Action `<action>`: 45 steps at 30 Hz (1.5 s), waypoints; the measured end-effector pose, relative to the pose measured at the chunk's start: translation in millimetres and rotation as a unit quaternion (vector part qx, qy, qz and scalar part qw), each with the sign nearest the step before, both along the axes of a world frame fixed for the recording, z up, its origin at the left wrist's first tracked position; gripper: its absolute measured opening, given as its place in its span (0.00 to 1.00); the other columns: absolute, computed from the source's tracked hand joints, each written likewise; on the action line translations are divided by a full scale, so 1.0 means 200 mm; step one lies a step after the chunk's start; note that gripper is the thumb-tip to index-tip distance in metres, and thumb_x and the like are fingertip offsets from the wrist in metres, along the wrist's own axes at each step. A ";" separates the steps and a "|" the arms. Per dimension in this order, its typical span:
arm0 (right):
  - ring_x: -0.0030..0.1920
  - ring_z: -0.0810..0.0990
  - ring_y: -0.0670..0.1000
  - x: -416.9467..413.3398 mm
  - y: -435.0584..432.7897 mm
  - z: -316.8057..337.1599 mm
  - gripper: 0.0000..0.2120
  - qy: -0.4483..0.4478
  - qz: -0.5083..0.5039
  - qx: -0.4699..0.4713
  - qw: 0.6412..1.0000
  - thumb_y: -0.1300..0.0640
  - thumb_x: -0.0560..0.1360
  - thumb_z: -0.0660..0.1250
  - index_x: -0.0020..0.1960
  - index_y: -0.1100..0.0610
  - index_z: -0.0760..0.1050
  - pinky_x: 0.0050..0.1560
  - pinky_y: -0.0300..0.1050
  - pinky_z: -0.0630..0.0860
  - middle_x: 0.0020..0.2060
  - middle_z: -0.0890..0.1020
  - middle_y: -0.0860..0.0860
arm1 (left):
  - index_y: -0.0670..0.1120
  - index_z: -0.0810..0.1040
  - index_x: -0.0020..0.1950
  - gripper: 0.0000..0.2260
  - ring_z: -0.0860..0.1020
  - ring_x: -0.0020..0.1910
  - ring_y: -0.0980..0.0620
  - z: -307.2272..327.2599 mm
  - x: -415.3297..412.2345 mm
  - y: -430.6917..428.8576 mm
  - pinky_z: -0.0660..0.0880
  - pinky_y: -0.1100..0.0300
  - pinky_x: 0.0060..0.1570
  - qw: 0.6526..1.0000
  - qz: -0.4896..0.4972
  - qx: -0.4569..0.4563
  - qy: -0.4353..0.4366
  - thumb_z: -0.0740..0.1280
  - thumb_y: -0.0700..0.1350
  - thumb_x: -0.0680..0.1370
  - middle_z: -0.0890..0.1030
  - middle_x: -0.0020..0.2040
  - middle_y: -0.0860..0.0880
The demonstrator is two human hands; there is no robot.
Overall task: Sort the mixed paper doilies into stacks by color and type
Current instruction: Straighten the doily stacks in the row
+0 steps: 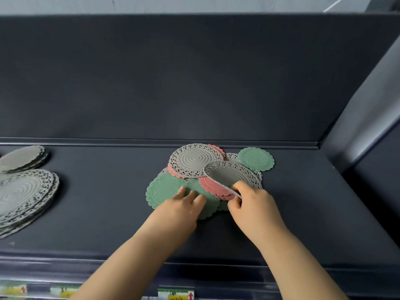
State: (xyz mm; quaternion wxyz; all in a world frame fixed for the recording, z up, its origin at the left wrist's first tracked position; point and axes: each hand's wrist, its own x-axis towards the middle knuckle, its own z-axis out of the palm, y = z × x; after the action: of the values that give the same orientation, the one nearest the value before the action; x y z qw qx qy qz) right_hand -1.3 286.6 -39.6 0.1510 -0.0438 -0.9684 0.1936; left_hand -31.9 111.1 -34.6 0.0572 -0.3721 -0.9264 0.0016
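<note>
Two hands worked a mixed doily pile (194,169) mid-bench (97,213).
Right hand (253,204) grip pinched a white lace doily (229,173), edge lifted; left hand (181,210) lay flat, released, on green doilies (162,189).

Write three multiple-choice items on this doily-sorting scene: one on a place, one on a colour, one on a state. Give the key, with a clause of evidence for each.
1. Where do the sorted white stacks lie?
A. Far left of the surface
B. Far right
C. On the back wall

2. What colour is the doily under the left hand?
A. Pink
B. Green
C. White

3. What is the right hand doing?
A. Resting flat
B. Pinching up a white lace doily's edge
C. Holding nothing

Key: 1 A, the white stacks lie at the left edge. 2 B, the left hand presses on a green doily. 3 B, the right hand lifts the near rim of the white lace doily off the mixed pile.
</note>
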 end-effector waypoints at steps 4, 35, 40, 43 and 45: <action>0.27 0.69 0.52 0.00 0.01 -0.01 0.07 0.010 -0.006 -0.011 1.000 0.59 0.72 0.61 0.49 0.55 0.75 0.28 0.42 0.62 0.26 0.72 0.49 | 0.41 0.66 0.69 0.21 0.61 0.72 0.37 -0.04 0.00 0.00 0.62 0.51 0.68 0.997 0.035 -0.066 -0.012 0.59 0.51 0.79 0.65 0.71 0.39; 0.28 0.71 0.45 -0.25 -1.18 0.05 0.13 0.158 0.072 -0.170 0.970 0.66 0.73 0.66 0.57 0.58 0.79 0.27 0.37 0.64 0.22 0.70 0.41 | 0.41 0.81 0.43 0.07 0.79 0.54 0.50 0.08 -0.23 -1.38 0.74 0.59 0.52 0.941 0.081 0.300 0.134 0.70 0.42 0.69 0.83 0.47 0.48; 0.32 0.77 0.49 -0.36 -1.69 0.06 0.16 0.138 0.131 -0.145 0.971 0.66 0.74 0.65 0.60 0.58 0.76 0.38 0.40 0.74 0.39 0.84 0.55 | 0.40 0.82 0.43 0.07 0.80 0.51 0.50 0.06 -0.28 -1.91 0.76 0.56 0.50 0.935 0.131 0.289 0.158 0.75 0.41 0.68 0.83 0.46 0.48; 0.53 0.81 0.52 -0.40 -1.98 0.05 0.18 0.111 0.166 -0.111 0.973 0.66 0.73 0.65 0.62 0.57 0.75 0.56 0.43 0.75 0.54 0.81 0.53 | 0.40 0.82 0.43 0.11 0.78 0.52 0.52 0.05 -0.30 -2.18 0.72 0.61 0.51 0.928 0.165 0.298 0.149 0.78 0.35 0.63 0.83 0.45 0.48; 0.55 0.80 0.51 -0.41 -2.13 0.03 0.18 0.106 0.184 -0.082 0.974 0.68 0.71 0.67 0.59 0.58 0.77 0.57 0.47 0.73 0.55 0.81 0.53 | 0.40 0.81 0.42 0.11 0.79 0.51 0.50 0.04 -0.32 -2.32 0.70 0.63 0.51 0.928 0.167 0.294 0.156 0.78 0.35 0.63 0.84 0.44 0.47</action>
State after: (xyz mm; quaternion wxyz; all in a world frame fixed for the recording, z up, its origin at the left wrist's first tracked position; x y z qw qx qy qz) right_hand -82.4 -139.6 -33.5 0.2100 0.1441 -0.9192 0.3002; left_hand -95.5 -352.4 -25.8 0.3064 -0.1735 -0.9136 -0.2035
